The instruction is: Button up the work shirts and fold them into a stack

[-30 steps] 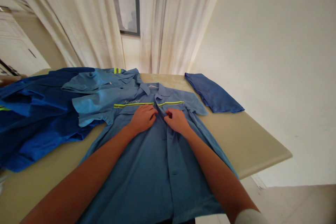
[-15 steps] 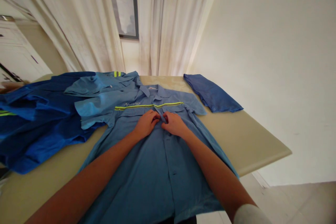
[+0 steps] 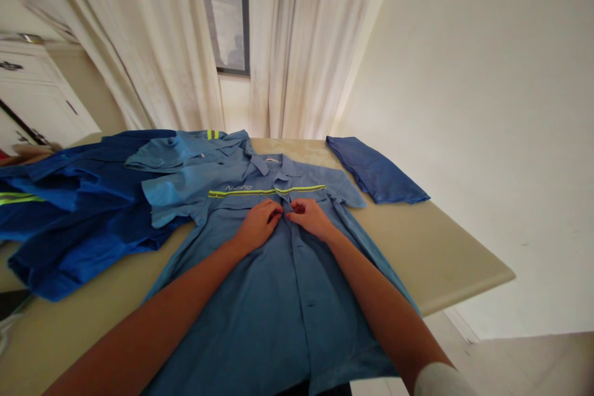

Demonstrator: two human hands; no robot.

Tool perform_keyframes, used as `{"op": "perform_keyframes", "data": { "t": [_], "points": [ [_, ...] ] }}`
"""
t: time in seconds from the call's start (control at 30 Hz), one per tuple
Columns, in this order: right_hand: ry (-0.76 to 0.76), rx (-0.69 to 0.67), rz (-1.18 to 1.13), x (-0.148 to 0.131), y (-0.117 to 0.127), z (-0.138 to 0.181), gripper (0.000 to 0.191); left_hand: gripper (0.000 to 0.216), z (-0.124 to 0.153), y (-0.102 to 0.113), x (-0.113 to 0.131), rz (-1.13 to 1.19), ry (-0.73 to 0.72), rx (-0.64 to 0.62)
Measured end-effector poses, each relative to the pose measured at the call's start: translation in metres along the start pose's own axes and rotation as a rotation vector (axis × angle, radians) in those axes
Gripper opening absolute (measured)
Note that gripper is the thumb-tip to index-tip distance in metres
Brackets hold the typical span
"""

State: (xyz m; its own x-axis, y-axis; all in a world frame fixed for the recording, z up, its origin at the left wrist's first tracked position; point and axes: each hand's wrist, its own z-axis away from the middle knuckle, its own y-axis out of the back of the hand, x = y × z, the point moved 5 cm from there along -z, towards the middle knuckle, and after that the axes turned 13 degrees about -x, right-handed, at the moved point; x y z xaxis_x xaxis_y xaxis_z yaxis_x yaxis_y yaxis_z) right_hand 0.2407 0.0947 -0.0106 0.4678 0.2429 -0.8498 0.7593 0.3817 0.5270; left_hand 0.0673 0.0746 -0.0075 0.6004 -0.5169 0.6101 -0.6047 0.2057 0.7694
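Note:
A blue short-sleeved work shirt (image 3: 245, 303) with a yellow stripe across the chest lies face up, its collar pointing away from me. My left hand (image 3: 260, 223) pinches the front placket just below the stripe. On the other side of the same placket, my right hand (image 3: 310, 216) has thumb and fingers closed on the cloth edge. The fingertips of both hands nearly meet there; any button between them is too small to make out. Below the hands the two front edges lie overlapped down to the hem.
Darker blue garments (image 3: 93, 210) are heaped at the left, another light blue shirt (image 3: 171, 148) behind them. A folded blue garment (image 3: 375, 167) rests at the table's (image 3: 445, 253) far right. Curtains (image 3: 310, 43) hang behind; a wall stands right. Someone's hand (image 3: 32, 151) shows at far left.
Both hands stay at the same spot on the placket, with small finger movements; the strip of cloth that stood up between them now lies flatter. The view has shifted slightly.

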Motion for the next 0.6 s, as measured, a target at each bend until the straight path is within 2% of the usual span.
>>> {"op": "perform_keyframes", "data": {
  "t": [0.2, 0.37, 0.5, 0.6],
  "points": [
    [0.007, 0.115, 0.187, -0.013, -0.002, 0.002, 0.014, 0.013, -0.001, -0.003, -0.002, -0.045, 0.011, -0.009],
    [0.001, 0.111, 0.385, -0.027, -0.01, 0.007, 0.014, 0.016, -0.002, -0.006, 0.001, -0.129, 0.019, -0.047],
    [0.005, 0.113, 0.405, -0.028, -0.014, 0.009, 0.01, 0.017, -0.001, -0.007, 0.004, -0.179, -0.004, -0.045],
    [0.012, 0.113, 0.327, -0.023, -0.014, 0.008, 0.012, 0.016, -0.001, -0.009, 0.004, -0.198, 0.005, -0.053]
  ]
}}
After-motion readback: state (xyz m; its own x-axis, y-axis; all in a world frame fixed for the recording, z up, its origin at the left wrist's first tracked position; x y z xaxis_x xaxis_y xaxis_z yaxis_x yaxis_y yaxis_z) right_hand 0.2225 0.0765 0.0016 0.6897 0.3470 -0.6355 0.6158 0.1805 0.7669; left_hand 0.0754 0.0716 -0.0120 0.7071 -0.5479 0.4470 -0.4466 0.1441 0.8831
